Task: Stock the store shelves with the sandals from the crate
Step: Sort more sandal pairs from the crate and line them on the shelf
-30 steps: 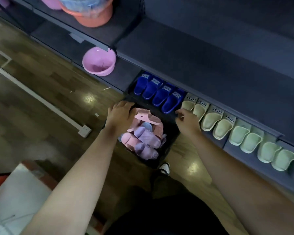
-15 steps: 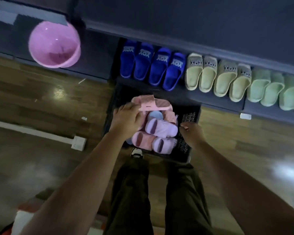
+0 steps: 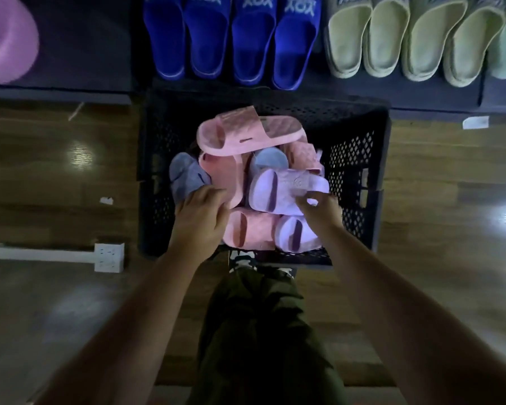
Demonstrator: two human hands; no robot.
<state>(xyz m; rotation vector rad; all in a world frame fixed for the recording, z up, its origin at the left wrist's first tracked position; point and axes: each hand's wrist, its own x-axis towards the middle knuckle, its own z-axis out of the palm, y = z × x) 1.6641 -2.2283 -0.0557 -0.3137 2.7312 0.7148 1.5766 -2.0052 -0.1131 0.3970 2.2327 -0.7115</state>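
Crate: black perforated plastic, on the wooden floor against the shelf front, sandals heaped inside.
Heap: pink slide lying across at 12 o'clock; blue-grey sandal at 9; lilac sandal at 3.
Left hand: at 7 o'clock of the heap, fingers curled round the end of a salmon sandal.
Right hand: at 4 o'clock, pinching the lilac sandal's edge.
Shelf stock: blue sandals at 12 o'clock of the crate; pale green sandals at 1–2; pink basin at 10.
Floor fitting: white socket block at 8 o'clock.
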